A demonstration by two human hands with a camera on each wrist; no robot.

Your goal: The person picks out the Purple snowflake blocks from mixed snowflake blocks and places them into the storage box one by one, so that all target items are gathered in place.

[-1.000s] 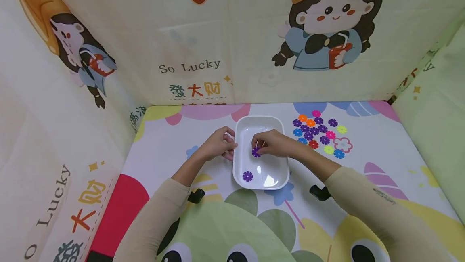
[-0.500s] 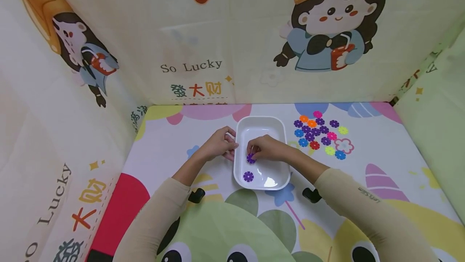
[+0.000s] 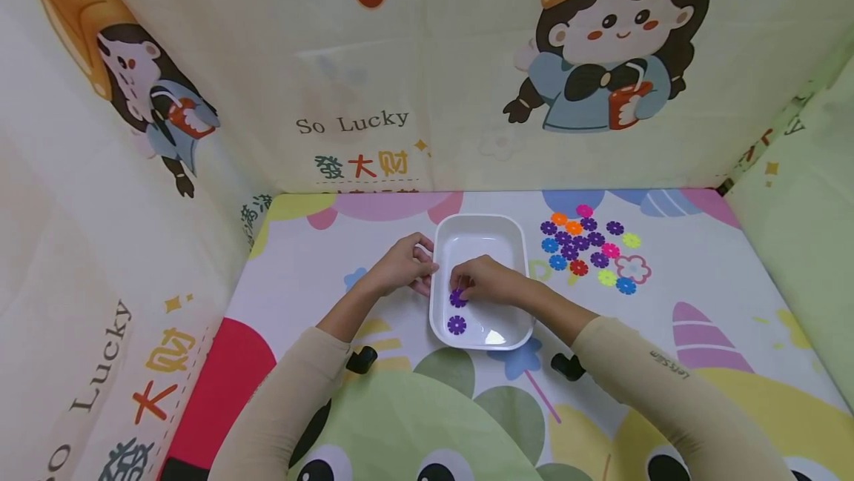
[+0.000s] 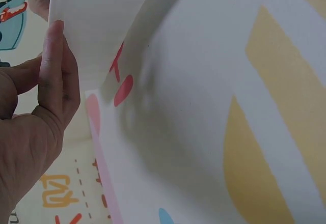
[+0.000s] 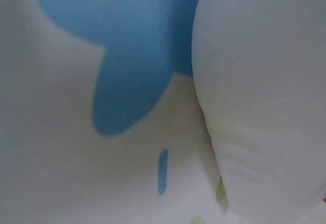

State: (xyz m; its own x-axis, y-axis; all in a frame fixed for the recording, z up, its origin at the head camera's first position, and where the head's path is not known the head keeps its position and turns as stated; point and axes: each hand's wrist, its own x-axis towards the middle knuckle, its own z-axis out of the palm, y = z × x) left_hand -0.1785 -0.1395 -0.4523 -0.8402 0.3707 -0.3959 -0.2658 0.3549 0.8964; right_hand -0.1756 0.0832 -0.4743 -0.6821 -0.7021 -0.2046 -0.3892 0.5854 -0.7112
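A white rectangular tray [image 3: 514, 244] stands on the patterned table. At its left rim my left hand [image 3: 403, 266] holds the edge; in the left wrist view, fingertips [image 4: 53, 40] lie against the tray's outer wall. My right hand [image 3: 490, 281] reaches inside over the right side, its fingers pinching a purple flower-shaped piece [image 3: 457, 299] low over the tray floor. Just nearer the front, a second purple flower-shaped piece [image 3: 457, 325] lies flat in the tray. The right wrist view shows the tray's outer wall [image 5: 265, 107], with the hand out of sight.
Right of the tray, several loose flower-shaped pieces [image 3: 580, 242] in purple, blue, orange, pink, red and yellow are spread on the table [image 3: 600, 325]. Printed cloth walls [image 3: 460, 95] close in the back and both sides.
My right hand has moved toward the front and slightly left inside the tray, bringing its purple piece close to the one lying there. The left hand stays at the rim.
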